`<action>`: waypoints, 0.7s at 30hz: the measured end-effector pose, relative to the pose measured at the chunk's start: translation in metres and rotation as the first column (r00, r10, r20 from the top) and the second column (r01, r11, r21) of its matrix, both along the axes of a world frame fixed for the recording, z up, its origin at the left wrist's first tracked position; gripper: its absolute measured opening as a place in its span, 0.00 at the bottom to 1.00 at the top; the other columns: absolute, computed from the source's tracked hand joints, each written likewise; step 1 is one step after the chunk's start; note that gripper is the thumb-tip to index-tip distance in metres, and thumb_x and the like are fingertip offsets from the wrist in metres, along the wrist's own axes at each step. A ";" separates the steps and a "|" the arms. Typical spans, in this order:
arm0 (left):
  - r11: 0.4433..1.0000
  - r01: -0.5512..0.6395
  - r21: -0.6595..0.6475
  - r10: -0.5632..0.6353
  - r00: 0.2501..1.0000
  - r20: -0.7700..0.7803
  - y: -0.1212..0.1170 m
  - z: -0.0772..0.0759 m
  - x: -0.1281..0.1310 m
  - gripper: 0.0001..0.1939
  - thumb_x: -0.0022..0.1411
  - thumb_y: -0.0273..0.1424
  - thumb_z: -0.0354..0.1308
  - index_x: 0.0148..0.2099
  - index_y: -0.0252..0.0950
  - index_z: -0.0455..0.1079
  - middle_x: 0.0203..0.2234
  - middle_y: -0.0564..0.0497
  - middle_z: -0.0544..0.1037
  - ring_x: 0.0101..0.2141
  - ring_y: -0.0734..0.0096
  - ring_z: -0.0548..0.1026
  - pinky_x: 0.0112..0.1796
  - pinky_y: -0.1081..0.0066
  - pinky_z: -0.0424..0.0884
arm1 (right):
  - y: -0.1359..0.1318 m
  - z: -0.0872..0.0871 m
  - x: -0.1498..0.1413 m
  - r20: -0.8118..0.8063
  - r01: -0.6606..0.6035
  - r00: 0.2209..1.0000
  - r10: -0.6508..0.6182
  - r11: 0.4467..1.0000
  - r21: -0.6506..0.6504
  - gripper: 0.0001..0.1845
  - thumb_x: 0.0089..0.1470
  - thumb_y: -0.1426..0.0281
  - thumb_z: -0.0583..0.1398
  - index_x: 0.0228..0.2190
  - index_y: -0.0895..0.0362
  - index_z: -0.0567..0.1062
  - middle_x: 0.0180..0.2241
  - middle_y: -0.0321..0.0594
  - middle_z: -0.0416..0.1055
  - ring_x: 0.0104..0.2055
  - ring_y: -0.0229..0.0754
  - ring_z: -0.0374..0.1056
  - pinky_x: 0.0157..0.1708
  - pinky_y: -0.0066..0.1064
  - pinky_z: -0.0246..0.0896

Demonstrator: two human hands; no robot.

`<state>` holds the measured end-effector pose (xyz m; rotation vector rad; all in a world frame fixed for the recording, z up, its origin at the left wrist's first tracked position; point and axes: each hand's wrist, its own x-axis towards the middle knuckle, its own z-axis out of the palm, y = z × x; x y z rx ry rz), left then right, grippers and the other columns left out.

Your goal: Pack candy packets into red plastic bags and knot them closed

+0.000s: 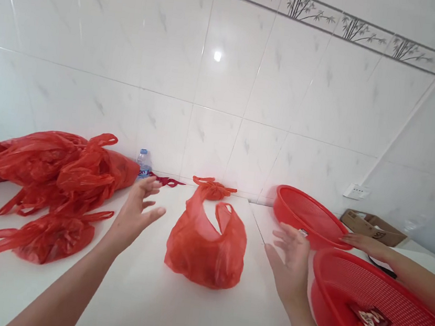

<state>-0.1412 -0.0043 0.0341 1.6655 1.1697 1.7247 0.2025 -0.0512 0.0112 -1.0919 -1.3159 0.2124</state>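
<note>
A filled red plastic bag [206, 257] stands on the white table [136, 311] in front of me, its two loop handles upright and apart. To its left, my left hand [135, 214] hovers with fingers spread and holds nothing. On the bag's other side my right hand [288, 261] is likewise open, close to a red basket. Neither hand touches the bag. What the bag contains is hidden by the red plastic. Another small red bag [55, 241] lies left of my left forearm, handles stretched out sideways.
A heap of red bags [66, 165] is at the left, near a water bottle [144, 163]. A small tied red bag [214, 189] lies by the wall. Right are two red baskets [310, 216], the nearer holding wrapped packets [375, 325], another person's hand [366, 246] and a cardboard box [372, 227].
</note>
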 end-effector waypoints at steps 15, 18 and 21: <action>0.543 0.730 -0.414 -0.510 0.679 0.529 0.013 -0.046 0.072 0.25 0.50 0.36 0.64 0.50 0.36 0.68 0.44 0.39 0.76 0.46 0.49 0.74 0.45 0.55 0.70 | 0.078 -0.039 -0.064 -0.520 -0.702 0.702 0.488 0.597 -0.388 0.34 0.34 0.62 0.69 0.45 0.58 0.71 0.41 0.47 0.74 0.43 0.53 0.71 0.44 0.47 0.64; 0.613 0.708 -0.350 -0.380 0.653 0.655 0.025 -0.041 0.076 0.14 0.52 0.35 0.63 0.41 0.35 0.71 0.37 0.43 0.79 0.41 0.54 0.77 0.42 0.59 0.72 | 0.084 -0.027 -0.062 -0.623 -0.765 0.608 0.492 0.572 -0.295 0.21 0.40 0.62 0.66 0.38 0.58 0.74 0.37 0.45 0.76 0.41 0.51 0.72 0.45 0.44 0.64; 0.720 0.652 -0.239 -0.280 0.587 0.760 0.038 -0.044 0.080 0.13 0.51 0.32 0.63 0.40 0.37 0.70 0.34 0.48 0.79 0.37 0.58 0.78 0.39 0.62 0.73 | 0.093 -0.027 -0.055 -0.655 -0.768 0.547 0.521 0.624 -0.144 0.21 0.45 0.60 0.62 0.42 0.55 0.72 0.46 0.45 0.72 0.48 0.50 0.69 0.47 0.42 0.63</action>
